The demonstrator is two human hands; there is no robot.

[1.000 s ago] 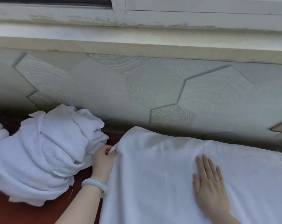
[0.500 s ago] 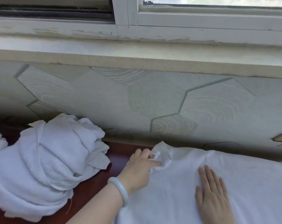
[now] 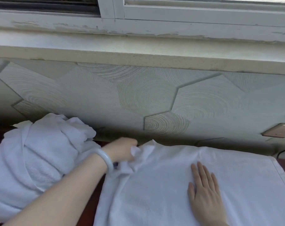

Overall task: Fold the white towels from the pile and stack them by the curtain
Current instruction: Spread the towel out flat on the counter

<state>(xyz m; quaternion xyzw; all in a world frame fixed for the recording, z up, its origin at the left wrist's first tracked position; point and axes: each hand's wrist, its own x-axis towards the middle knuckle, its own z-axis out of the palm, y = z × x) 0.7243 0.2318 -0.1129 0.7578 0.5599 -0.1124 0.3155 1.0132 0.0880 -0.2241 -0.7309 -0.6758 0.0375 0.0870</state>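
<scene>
A white towel lies spread over the dark red table, filling the lower right. My left hand, with a pale bangle on the wrist, pinches the towel's far left corner near the wall, and the cloth below it is bunched. My right hand lies flat on the middle of the towel, fingers straight and pointing away from me. A crumpled pile of white towels sits at the left, just beside my left forearm.
The table shows as a dark red strip between the pile and the spread towel. A patterned wall rises right behind it under a window sill. A wall socket sits at the far right.
My left hand has carried the towel's left corner up and to the right toward the wall, bunching the left edge. My right hand has stayed pressed flat on the towel.
</scene>
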